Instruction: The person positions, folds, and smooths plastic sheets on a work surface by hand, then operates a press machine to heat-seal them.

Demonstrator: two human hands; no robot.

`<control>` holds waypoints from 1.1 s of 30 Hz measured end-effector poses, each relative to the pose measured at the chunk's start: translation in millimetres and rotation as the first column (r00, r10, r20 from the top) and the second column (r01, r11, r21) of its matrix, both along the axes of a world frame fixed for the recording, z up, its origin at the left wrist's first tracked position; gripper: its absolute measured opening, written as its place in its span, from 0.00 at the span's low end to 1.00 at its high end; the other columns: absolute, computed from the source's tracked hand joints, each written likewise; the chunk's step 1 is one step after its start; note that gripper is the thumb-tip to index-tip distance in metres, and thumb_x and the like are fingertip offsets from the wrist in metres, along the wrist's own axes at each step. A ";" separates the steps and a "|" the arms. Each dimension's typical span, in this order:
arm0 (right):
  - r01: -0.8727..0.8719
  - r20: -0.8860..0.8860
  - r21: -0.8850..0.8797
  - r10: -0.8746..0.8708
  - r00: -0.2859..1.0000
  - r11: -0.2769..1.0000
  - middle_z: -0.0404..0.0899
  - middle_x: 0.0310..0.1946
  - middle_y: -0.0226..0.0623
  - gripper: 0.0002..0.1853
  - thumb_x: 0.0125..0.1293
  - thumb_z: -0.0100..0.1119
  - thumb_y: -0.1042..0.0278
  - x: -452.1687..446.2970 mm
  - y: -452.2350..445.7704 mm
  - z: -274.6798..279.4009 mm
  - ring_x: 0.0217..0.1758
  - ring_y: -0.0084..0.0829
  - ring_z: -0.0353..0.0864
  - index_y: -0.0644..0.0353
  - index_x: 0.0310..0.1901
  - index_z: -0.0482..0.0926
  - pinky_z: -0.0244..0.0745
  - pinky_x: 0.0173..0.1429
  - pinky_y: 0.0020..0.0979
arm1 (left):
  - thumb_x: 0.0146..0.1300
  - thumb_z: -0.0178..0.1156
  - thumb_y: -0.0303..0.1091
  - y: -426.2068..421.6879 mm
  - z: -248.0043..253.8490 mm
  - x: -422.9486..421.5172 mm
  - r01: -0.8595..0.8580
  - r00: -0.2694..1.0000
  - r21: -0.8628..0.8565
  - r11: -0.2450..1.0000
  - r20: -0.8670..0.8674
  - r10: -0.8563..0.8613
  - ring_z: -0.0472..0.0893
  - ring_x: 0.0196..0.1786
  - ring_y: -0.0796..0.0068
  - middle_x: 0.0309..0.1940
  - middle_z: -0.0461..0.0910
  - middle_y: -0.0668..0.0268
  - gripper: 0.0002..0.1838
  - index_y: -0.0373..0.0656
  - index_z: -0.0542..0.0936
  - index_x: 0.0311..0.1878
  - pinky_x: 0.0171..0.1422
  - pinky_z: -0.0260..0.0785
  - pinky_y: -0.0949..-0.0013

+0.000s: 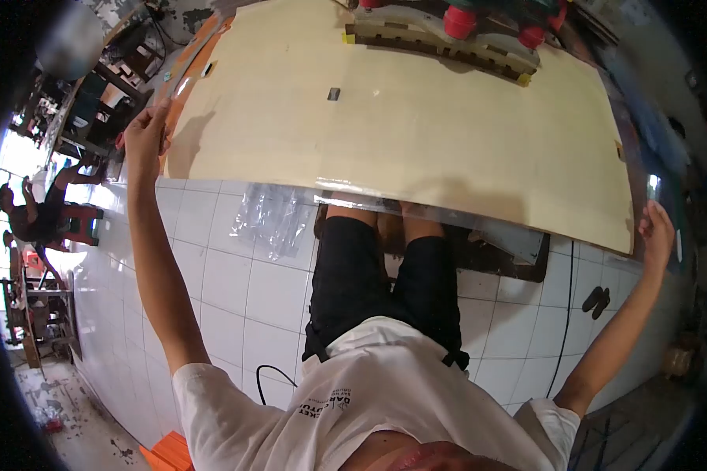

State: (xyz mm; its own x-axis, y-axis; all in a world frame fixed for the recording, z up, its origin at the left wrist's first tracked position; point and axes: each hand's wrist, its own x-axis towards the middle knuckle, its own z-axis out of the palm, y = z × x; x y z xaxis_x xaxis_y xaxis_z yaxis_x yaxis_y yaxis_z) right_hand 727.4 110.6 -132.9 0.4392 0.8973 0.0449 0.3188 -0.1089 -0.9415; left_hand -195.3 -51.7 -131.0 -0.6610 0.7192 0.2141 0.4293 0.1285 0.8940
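A wide table with a cream-coloured top (pixel 416 133) stretches in front of me. Clear plastic sheet (pixel 353 187) lies over it, showing as shiny glare along the front edge and past the right side. At the left front corner my left hand (pixel 145 135) is closed, thumb and fingers pinching the sheet's edge. Beyond the right corner my right hand (pixel 658 234) is raised with curled fingers closed on the sheet's right edge. A small dark grey piece (pixel 334 94) sits on the cream surface.
At the far side stands a slotted bar-like fixture (pixel 440 51) with red knobs (pixel 459 23). Crumpled clear plastic (pixel 271 220) hangs or lies below the front edge. A black cable (pixel 565 314) and sandals (pixel 596 301) are on the tiled floor. Another person (pixel 35 212) sits at far left.
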 end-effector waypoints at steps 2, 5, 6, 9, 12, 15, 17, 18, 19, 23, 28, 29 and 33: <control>-0.004 0.050 -0.054 0.007 0.999 0.999 0.82 0.37 0.23 0.17 0.70 0.70 0.56 -24.7 14.1 -1.3 0.32 0.16 0.76 0.56 0.54 0.86 0.71 0.38 0.21 | 0.68 0.70 0.50 20.2 -7.2 -9.6 -0.021 0.999 -0.012 1.000 -0.026 0.020 0.66 0.17 0.90 0.18 0.71 0.77 0.18 0.45 0.81 0.32 0.20 0.54 0.80; -0.046 0.010 0.033 0.046 0.999 0.998 0.81 0.32 0.26 0.11 0.72 0.66 0.60 -88.3 19.6 7.7 0.29 0.17 0.75 0.61 0.44 0.84 0.69 0.34 0.22 | 0.70 0.69 0.49 47.7 -1.0 -11.9 0.034 0.995 -0.042 0.999 -0.089 -0.037 0.64 0.17 0.90 0.17 0.69 0.78 0.18 0.46 0.81 0.31 0.20 0.52 0.78; -0.097 -0.050 0.030 0.098 0.994 0.995 0.80 0.30 0.26 0.11 0.73 0.64 0.62 -84.0 32.4 4.9 0.27 0.18 0.75 0.62 0.44 0.84 0.69 0.32 0.23 | 0.71 0.68 0.49 54.7 6.6 -8.9 0.051 0.994 -0.056 0.997 -0.096 -0.057 0.64 0.17 0.90 0.17 0.68 0.79 0.17 0.46 0.81 0.32 0.20 0.52 0.78; -0.129 -0.006 -0.037 0.129 0.992 0.991 0.80 0.26 0.28 0.11 0.74 0.61 0.65 -77.7 74.5 -4.0 0.23 0.18 0.73 0.64 0.46 0.85 0.68 0.29 0.25 | 0.73 0.64 0.49 88.5 8.5 -35.9 0.087 0.993 -0.052 0.995 -0.080 -0.091 0.61 0.17 0.90 0.18 0.68 0.80 0.17 0.46 0.83 0.35 0.20 0.51 0.77; -0.019 0.147 -0.035 0.024 0.989 0.999 0.84 0.28 0.31 0.10 0.70 0.63 0.69 -80.5 102.1 -11.3 0.25 0.21 0.78 0.65 0.45 0.88 0.70 0.30 0.25 | 0.74 0.63 0.51 110.2 5.6 -41.6 0.109 0.991 -0.031 0.994 -0.078 -0.111 0.60 0.18 0.89 0.18 0.65 0.80 0.18 0.47 0.81 0.33 0.21 0.49 0.76; 0.005 0.204 0.156 -0.037 0.978 0.988 0.89 0.33 0.34 0.10 0.65 0.66 0.68 -66.7 126.2 -48.7 0.31 0.26 0.85 0.62 0.43 0.90 0.76 0.36 0.28 | 0.74 0.62 0.52 128.3 -21.7 -73.0 0.064 0.985 -0.107 0.992 -0.151 -0.080 0.59 0.19 0.88 0.18 0.63 0.79 0.19 0.48 0.81 0.32 0.23 0.49 0.75; 0.100 0.378 0.109 -0.134 0.916 0.989 0.90 0.34 0.33 0.11 0.62 0.68 0.65 -100.4 100.9 -30.2 0.34 0.27 0.87 0.60 0.42 0.90 0.77 0.40 0.29 | 0.73 0.63 0.51 131.4 -33.1 -71.6 -0.014 0.971 -0.180 0.984 -0.237 -0.029 0.62 0.20 0.87 0.18 0.65 0.79 0.19 0.47 0.81 0.31 0.24 0.53 0.74; 0.181 0.540 0.062 -0.185 0.821 0.982 0.91 0.36 0.33 0.12 0.60 0.70 0.63 -120.5 88.7 -20.5 0.36 0.29 0.88 0.58 0.42 0.91 0.79 0.43 0.30 | 0.72 0.64 0.50 127.7 -37.5 -65.7 -0.034 0.966 -0.192 0.981 -0.259 -0.017 0.64 0.21 0.86 0.18 0.66 0.78 0.20 0.45 0.80 0.30 0.25 0.55 0.73; 0.208 0.545 0.061 -0.207 0.812 0.976 0.91 0.36 0.33 0.12 0.60 0.70 0.63 -127.3 82.6 -15.0 0.36 0.29 0.88 0.58 0.42 0.91 0.79 0.43 0.30 | 0.73 0.62 0.47 127.5 -48.5 -64.8 -0.035 0.944 -0.131 0.991 -0.330 -0.011 0.64 0.21 0.86 0.18 0.67 0.77 0.19 0.41 0.84 0.33 0.25 0.54 0.73; 0.317 0.639 0.011 -0.251 0.728 0.948 0.91 0.37 0.33 0.15 0.56 0.74 0.54 -135.1 73.4 -15.9 0.41 0.33 0.89 0.51 0.43 0.91 0.79 0.48 0.35 | 0.72 0.63 0.46 123.2 -56.8 -65.5 0.001 0.950 -0.129 0.992 -0.308 -0.041 0.69 0.25 0.85 0.20 0.72 0.74 0.20 0.34 0.88 0.43 0.29 0.58 0.73; 0.282 0.677 0.088 -0.265 0.687 0.955 0.90 0.34 0.33 0.13 0.56 0.74 0.53 -139.3 71.2 -17.4 0.40 0.39 0.89 0.49 0.39 0.90 0.80 0.45 0.41 | 0.67 0.68 0.56 131.6 -69.8 -77.2 -0.054 0.891 -0.041 0.998 -0.452 0.030 0.79 0.35 0.77 0.32 0.85 0.65 0.26 0.36 0.88 0.47 0.41 0.70 0.71; 0.287 0.682 0.086 -0.267 0.681 0.954 0.90 0.34 0.33 0.13 0.56 0.74 0.53 -139.8 70.6 -16.8 0.40 0.39 0.89 0.49 0.39 0.90 0.80 0.45 0.41 | 0.70 0.65 0.53 132.3 -72.0 -81.1 -0.049 0.912 -0.072 0.996 -0.410 0.015 0.81 0.38 0.72 0.35 0.86 0.61 0.26 0.35 0.86 0.51 0.45 0.72 0.67; 0.323 0.711 0.049 -0.260 0.653 0.945 0.90 0.35 0.35 0.11 0.57 0.73 0.53 -134.9 73.7 -18.8 0.41 0.40 0.89 0.47 0.38 0.90 0.80 0.45 0.40 | 0.72 0.64 0.53 134.4 -57.6 -59.1 -0.126 0.856 -0.131 0.983 -0.516 0.041 0.80 0.37 0.70 0.35 0.85 0.58 0.26 0.32 0.84 0.50 0.43 0.73 0.66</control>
State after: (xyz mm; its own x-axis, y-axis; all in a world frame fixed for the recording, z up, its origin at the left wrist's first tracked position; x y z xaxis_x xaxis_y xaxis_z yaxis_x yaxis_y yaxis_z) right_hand 592.5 184.2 -151.7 0.5462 0.7425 0.3878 0.8177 -0.3724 -0.4389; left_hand -254.4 82.7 -188.6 -0.5492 0.7180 0.4276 0.7997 0.3028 0.5185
